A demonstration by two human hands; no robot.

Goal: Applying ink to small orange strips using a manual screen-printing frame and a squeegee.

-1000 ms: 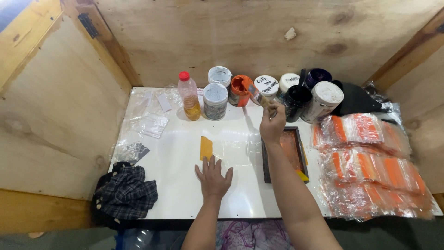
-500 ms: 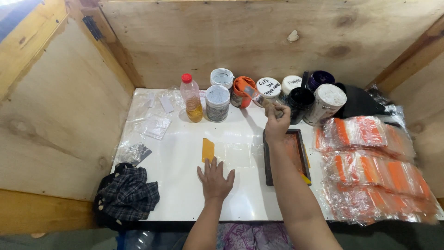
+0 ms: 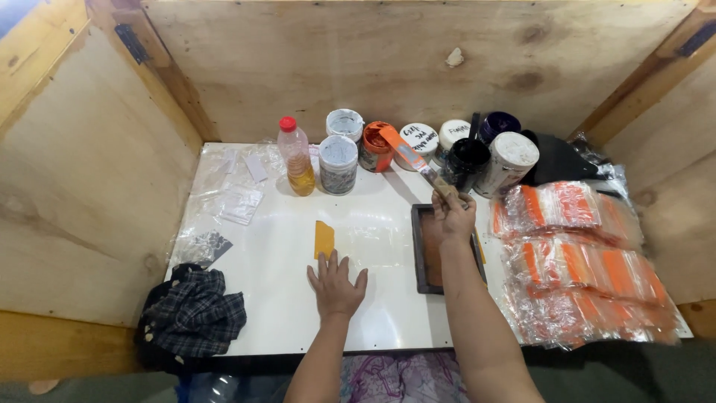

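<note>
Above the dark framed screen (image 3: 440,250), right hand (image 3: 450,215) closed around an orange-smeared spatula (image 3: 409,155) angled toward the open orange jar (image 3: 374,145). Left hand (image 3: 335,285) flat, fingers spread, beside an orange card (image 3: 324,239). Risk: ink dripping onto the white tabletop (image 3: 276,298). Plywood walls (image 3: 298,67) enclose.

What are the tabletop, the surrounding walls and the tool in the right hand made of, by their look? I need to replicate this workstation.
Tabletop: smooth white laminate or coated board, judging by its faint sheen. Walls: unfinished plywood, with visible grain and knots. Tool in the right hand: a flat blade coated in orange, on what looks like a pale wooden handle; the blade material is unclear. The left hand lies flat on the tabletop.
</note>
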